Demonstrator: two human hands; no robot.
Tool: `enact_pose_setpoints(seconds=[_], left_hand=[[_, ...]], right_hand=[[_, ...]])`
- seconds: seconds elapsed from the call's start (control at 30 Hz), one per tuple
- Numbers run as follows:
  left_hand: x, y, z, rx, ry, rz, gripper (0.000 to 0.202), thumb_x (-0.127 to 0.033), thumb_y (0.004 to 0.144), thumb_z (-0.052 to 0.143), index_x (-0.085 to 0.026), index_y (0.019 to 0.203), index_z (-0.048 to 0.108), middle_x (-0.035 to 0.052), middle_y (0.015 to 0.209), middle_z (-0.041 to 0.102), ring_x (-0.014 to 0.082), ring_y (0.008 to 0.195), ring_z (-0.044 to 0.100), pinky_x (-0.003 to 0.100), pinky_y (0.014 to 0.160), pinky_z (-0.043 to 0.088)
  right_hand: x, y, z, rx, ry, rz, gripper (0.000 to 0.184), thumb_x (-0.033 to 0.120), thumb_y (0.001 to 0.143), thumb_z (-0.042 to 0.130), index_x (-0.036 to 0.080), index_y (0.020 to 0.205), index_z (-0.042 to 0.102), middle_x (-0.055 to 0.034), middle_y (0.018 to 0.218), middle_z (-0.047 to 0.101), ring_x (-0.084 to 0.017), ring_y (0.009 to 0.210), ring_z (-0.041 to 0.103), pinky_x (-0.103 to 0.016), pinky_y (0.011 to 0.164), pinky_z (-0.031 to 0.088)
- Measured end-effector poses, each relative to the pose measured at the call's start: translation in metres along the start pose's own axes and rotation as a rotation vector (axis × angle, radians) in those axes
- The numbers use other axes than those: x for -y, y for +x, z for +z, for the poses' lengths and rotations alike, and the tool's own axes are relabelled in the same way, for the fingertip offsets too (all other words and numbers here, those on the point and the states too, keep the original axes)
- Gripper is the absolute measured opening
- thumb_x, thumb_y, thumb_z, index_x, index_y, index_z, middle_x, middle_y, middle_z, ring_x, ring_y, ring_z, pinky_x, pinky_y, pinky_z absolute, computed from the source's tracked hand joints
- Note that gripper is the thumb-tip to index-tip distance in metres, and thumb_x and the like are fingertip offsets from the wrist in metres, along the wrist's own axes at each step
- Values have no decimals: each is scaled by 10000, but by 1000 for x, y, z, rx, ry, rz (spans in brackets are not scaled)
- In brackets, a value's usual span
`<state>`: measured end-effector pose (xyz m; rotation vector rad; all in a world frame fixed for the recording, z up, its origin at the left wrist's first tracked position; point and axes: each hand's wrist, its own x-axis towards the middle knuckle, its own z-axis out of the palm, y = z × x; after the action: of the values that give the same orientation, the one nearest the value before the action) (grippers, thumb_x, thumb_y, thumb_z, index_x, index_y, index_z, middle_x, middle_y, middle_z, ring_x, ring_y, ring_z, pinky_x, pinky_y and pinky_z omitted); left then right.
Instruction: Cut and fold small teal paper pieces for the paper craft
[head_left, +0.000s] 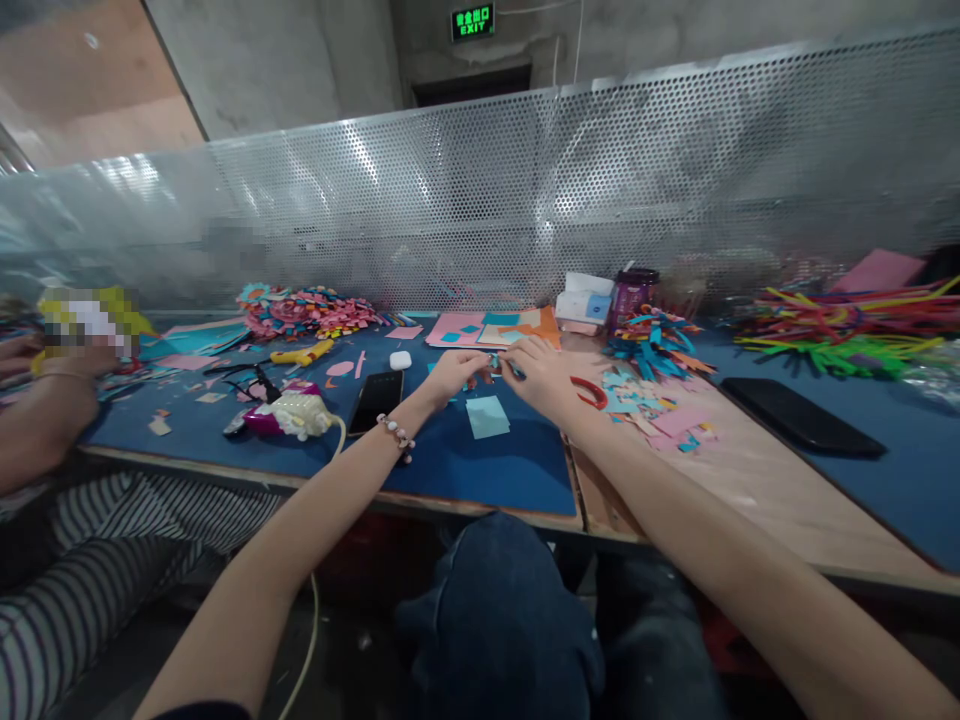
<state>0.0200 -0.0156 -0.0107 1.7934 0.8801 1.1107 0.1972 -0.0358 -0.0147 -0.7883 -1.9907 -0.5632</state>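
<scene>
My left hand and my right hand meet over the blue mat, fingers pinched together on a small teal paper piece held between them. Red-handled scissors lie just beside my right hand, partly under it. A light blue paper square lies flat on the mat just below my hands. A bead bracelet is on my left wrist.
A black phone, white earbud case and yellow glue gun lie left of my hands. Paper scraps, a purple cup, colored strips and another phone lie right. Another person's arm is at far left.
</scene>
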Motion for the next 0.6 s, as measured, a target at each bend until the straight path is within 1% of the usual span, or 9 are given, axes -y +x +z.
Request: enact_pose_setpoints(seconds=[0.07, 0.2, 0.27, 0.5, 0.6], left_hand=[[0, 0, -1, -1, 51, 16, 353, -437, 775, 539, -111, 795, 673, 74, 693, 665, 81, 506, 490, 215, 473, 350], [-3, -2, -2, 37, 119, 40, 347, -431, 776, 541, -114, 817, 675, 55, 659, 645, 64, 483, 448, 201, 470, 334], [-5, -4, -1, 38, 151, 40, 346, -431, 770, 549, -113, 813, 675, 42, 635, 630, 56, 468, 422, 196, 466, 323], [-13, -8, 3, 20, 203, 7, 336, -420, 752, 559, -102, 779, 663, 34, 610, 626, 59, 474, 433, 191, 473, 313], [-13, -8, 3, 18, 204, 2, 327, -415, 750, 558, -105, 772, 658, 33, 611, 628, 58, 476, 434, 190, 477, 315]], right_hand=[[-2, 1, 2, 7, 18, 27, 181, 208, 866, 444, 169, 822, 615, -82, 839, 619, -211, 852, 514, -345, 766, 383], [-5, 3, 2, 62, 62, 47, 164, 205, 848, 470, 166, 805, 623, -80, 815, 617, -204, 826, 516, -336, 756, 390], [-6, 5, 2, 87, 97, 71, 157, 202, 837, 484, 166, 779, 625, -73, 790, 612, -197, 801, 516, -327, 744, 392], [-5, 10, -6, 232, 280, 194, 154, 167, 798, 516, 167, 689, 624, -38, 700, 594, -154, 698, 498, -273, 663, 377], [-5, 10, -6, 238, 296, 232, 130, 167, 783, 529, 163, 679, 607, -34, 694, 587, -149, 690, 498, -265, 653, 376]])
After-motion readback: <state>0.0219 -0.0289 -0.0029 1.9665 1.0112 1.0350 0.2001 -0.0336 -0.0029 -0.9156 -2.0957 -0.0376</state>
